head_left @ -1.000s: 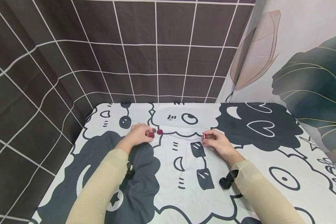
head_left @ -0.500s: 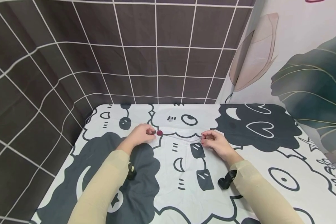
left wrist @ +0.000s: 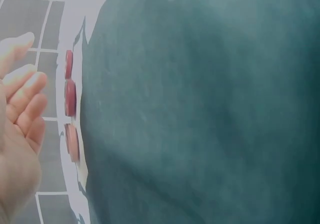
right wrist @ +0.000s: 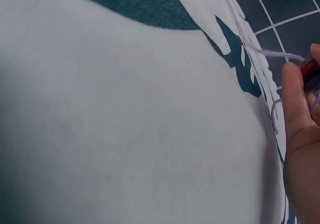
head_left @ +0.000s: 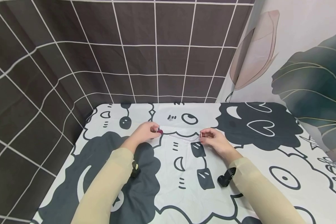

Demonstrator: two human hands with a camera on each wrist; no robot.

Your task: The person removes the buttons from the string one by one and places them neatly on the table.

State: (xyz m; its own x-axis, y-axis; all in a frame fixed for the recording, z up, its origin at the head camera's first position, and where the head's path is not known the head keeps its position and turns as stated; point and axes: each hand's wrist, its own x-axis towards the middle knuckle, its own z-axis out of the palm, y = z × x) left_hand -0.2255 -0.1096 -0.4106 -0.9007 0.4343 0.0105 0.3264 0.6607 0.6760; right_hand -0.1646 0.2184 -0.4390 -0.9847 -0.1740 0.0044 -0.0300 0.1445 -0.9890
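In the head view, my left hand (head_left: 144,133) reaches to a dark red disc (head_left: 160,132) lying on the cloth, its fingertips right at the edge. The left wrist view shows that hand with fingers loosely bent, beside a row of two red discs (left wrist: 70,97) and one pinkish disc (left wrist: 72,143). My right hand (head_left: 217,141) pinches a small red and dark round piece (right wrist: 310,69) between thumb and fingers, partly hidden by them. From it a thin lavender string (right wrist: 277,53) runs off across the cloth, and a loose curl hangs below the fingers.
A black-and-white cartoon cloth (head_left: 182,199) covers the surface, with a slight crease between the hands. Behind it and to the left hangs a dark grid-patterned curtain (head_left: 134,59). A leaf-print curtain (head_left: 310,71) hangs at the right.
My left hand has shifted slightly right toward the dark red disc and now overlaps it; the other discs are hidden in the head view. The right hand keeps its pinch, drifting slightly left.
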